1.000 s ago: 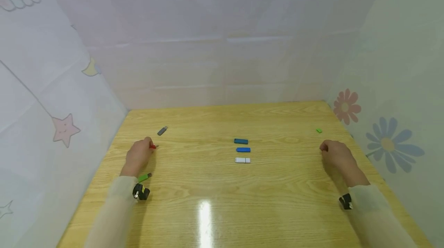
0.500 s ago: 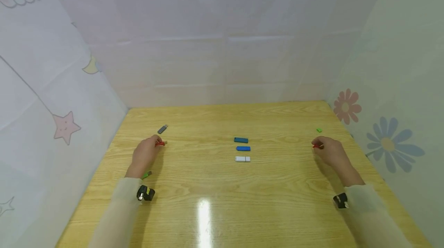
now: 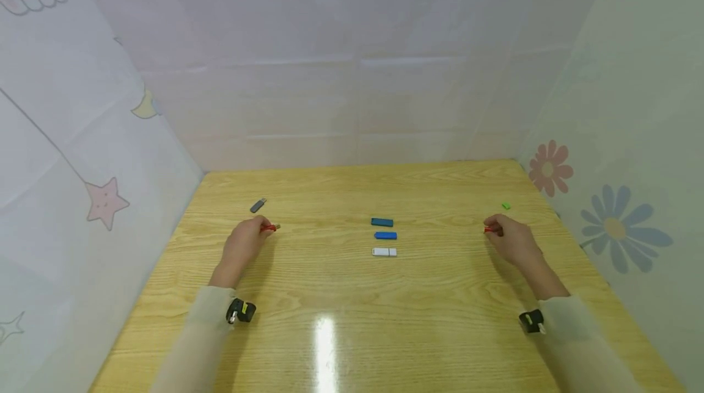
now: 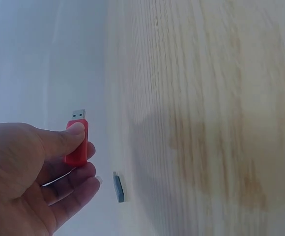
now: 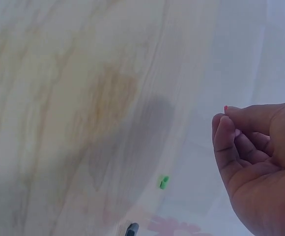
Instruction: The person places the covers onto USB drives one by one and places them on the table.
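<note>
My left hand (image 3: 245, 245) pinches a red USB stick (image 4: 76, 147) between thumb and fingers, its bare metal plug (image 4: 78, 114) pointing away from the palm. In the head view the hand is over the left part of the table, just nearer than a grey USB stick (image 3: 258, 205). Over the right part, my right hand (image 3: 513, 240) pinches a small red cap (image 3: 487, 230). Only a sliver of that cap shows above the fingertips in the right wrist view. Beyond this hand lies a small green cap (image 3: 506, 206).
A teal USB stick (image 3: 382, 222), a blue one (image 3: 385, 236) and a white one (image 3: 384, 252) lie in a column mid-table. A small dark piece (image 5: 131, 229) shows at the right wrist view's bottom edge. Patterned cloth walls (image 3: 352, 106) border the wooden table (image 3: 352, 295).
Both hands have moved inward, the left to the right with the red USB stick, the right to the left with the red cap. A green USB stick by the left wrist is now hidden.
</note>
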Tool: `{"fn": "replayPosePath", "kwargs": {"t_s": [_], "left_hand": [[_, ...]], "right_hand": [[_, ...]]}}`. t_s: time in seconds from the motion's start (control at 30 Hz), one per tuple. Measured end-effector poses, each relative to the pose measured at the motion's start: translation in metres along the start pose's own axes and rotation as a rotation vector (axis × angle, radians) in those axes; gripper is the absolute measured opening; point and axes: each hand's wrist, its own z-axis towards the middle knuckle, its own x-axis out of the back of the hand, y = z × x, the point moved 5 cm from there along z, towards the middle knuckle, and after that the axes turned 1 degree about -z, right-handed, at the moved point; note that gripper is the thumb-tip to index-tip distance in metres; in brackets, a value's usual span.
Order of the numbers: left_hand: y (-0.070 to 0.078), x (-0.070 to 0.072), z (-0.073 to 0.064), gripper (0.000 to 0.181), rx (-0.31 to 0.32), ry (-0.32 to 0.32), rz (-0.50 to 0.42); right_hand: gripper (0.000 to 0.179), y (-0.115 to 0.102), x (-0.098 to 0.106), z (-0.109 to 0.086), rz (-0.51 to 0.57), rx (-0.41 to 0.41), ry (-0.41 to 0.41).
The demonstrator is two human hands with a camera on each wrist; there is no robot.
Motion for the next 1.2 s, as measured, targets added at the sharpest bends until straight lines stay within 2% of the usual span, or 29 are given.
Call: {"fn": "replayPosePath", "kwargs": {"t_s": [0.17,0.63,1.2], "left_hand": [[0.01,-0.005,0.002,0.026,0.0,-0.035,-0.014],[0.036,-0.014,0.0,0.025,-0.019,-0.068,-0.048],[0.062,-0.025,0.0,0.019,-0.083,-0.061,-0.116]], "right_hand": [[0.016,-0.007,-0.004,-0.001,0.052,-0.027,0.004],[0.02,-0.025,-0.009,-0.003,0.087,0.004,0.0],[0.016,-0.045,-0.02,0.001,0.121,0.022,0.01]]}}
